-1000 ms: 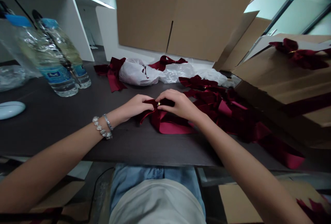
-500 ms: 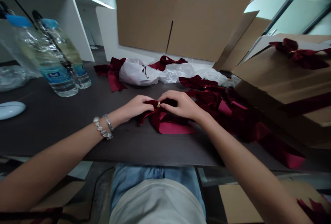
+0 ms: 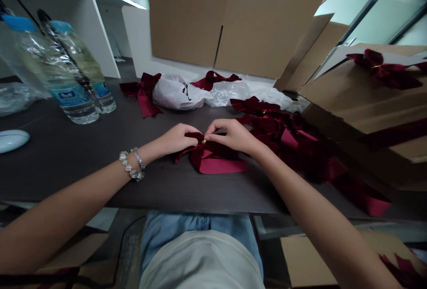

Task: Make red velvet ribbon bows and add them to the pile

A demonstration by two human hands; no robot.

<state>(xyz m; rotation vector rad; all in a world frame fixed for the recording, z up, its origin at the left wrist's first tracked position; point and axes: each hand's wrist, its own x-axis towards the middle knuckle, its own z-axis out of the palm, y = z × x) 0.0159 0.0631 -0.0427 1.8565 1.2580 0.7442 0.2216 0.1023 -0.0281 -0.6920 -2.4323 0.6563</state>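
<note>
Pinches the red ribbon bow [image 3: 213, 159] at its knot with left hand [image 3: 178, 137] and right hand [image 3: 234, 136], fingertips closed from either side, equally near, on the surface [image 3: 100, 155] straight ahead, loops lying crosswise.

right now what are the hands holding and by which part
The left hand and right hand pinch one dark red ribbon bow at its centre.

The soft velvet ribbon bow [image 3: 213, 157] is dark red, the flat wooden tabletop [image 3: 83, 155] dark brown, and the clear plastic bottles' caps [image 3: 20, 22] at ten o'clock blue.
</note>
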